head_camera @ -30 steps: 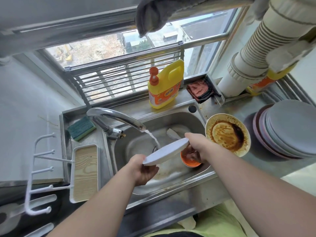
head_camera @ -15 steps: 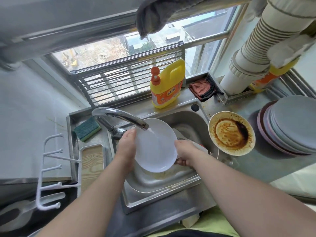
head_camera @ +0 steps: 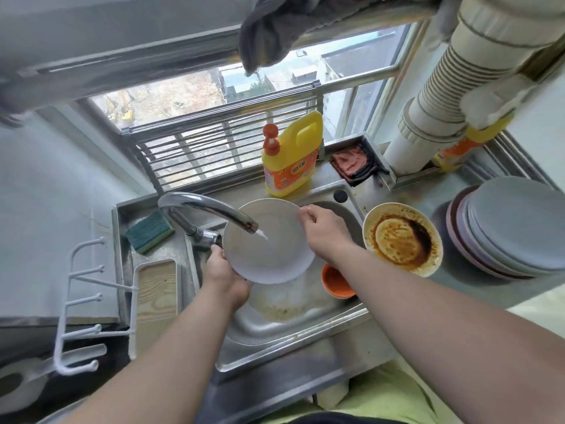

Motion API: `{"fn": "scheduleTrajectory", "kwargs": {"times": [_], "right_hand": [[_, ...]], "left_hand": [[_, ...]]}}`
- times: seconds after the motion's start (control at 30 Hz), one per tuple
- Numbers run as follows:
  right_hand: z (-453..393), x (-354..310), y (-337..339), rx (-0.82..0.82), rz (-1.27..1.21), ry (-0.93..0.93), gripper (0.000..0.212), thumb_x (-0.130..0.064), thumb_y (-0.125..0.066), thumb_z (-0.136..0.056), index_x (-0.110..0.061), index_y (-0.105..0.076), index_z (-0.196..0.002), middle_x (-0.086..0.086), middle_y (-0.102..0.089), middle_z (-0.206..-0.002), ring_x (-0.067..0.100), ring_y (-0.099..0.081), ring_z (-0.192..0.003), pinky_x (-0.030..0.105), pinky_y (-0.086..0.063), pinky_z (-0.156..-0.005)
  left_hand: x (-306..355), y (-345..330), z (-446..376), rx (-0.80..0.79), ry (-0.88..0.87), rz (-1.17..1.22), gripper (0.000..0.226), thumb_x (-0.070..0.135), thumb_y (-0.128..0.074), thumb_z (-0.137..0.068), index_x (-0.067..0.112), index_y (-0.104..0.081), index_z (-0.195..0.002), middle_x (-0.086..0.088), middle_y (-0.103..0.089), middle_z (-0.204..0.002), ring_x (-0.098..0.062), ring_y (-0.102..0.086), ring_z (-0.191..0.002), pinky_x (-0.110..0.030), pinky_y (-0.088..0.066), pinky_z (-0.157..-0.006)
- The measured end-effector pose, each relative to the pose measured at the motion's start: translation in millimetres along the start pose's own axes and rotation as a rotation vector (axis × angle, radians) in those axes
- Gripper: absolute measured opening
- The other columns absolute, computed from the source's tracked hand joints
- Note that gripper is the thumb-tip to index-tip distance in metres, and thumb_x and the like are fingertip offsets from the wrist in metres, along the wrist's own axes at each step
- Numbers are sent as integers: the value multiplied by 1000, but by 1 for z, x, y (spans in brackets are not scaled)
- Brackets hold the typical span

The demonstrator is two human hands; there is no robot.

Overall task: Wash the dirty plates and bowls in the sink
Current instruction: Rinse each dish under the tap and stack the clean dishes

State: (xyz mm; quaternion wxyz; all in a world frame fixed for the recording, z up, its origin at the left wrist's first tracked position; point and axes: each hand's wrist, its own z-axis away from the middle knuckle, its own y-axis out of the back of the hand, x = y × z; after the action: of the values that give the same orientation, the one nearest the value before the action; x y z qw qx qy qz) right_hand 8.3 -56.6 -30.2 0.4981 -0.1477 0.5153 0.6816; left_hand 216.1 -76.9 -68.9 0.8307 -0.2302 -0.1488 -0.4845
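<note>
Two hands grip a white plate (head_camera: 269, 243) at frame centre: its lower-left rim is held by the left hand (head_camera: 224, 275), its upper-right rim pinched by the right hand (head_camera: 325, 229). Water from the tap (head_camera: 208, 209) is caught above the sink (head_camera: 293, 328).

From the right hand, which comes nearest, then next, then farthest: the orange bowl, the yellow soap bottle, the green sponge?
1. Orange bowl, in the sink just below the right hand.
2. Yellow soap bottle, on the ledge behind.
3. Green sponge, far left of the tap.
</note>
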Motion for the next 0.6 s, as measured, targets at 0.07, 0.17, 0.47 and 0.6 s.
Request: {"fn": "scheduleTrajectory", "kwargs": {"times": [0.07,0.17,0.47,0.6], "right_hand": [[1,0,12,40,89,56,35,-48,-43,-110,-34,-69,-128,-2,-72,-126,26,-61,-117,36,-46,-91],[2,3,30,116,162,121,35,-49,-43,-110,-34,-70,-126,-2,-72,-123,25,-62,-115,35,-45,-87],[17,29,56,247,61,24,38,-46,-38,-112,-24,-69,-116,-3,-68,-102,22,-60,-97,38,-46,-81],[12,50,45,213,-182,-229,41,-48,-38,-109,-20,-67,-114,6,-68,-107,30,-63,-103,46,-56,-86]], "left_hand": [[-10,-13,4,-7,39,25,60,59,-23,-111,23,-65,-134,-11,-74,-123,-34,-69,-106,-49,-55,-95],[-20,-31,7,-47,85,-4,58,60,-29,-110,22,-65,-135,-11,-70,-132,-36,-66,-112,-54,-53,-103],[-36,-68,1,-101,113,-241,74,81,-31,-97,24,-63,-133,-4,-80,-114,-33,-77,-101,-50,-62,-88],[-32,-62,8,-93,44,-374,48,65,-44,-104,23,-63,-116,-2,-80,-101,-30,-77,-94,-55,-60,-94]]}}
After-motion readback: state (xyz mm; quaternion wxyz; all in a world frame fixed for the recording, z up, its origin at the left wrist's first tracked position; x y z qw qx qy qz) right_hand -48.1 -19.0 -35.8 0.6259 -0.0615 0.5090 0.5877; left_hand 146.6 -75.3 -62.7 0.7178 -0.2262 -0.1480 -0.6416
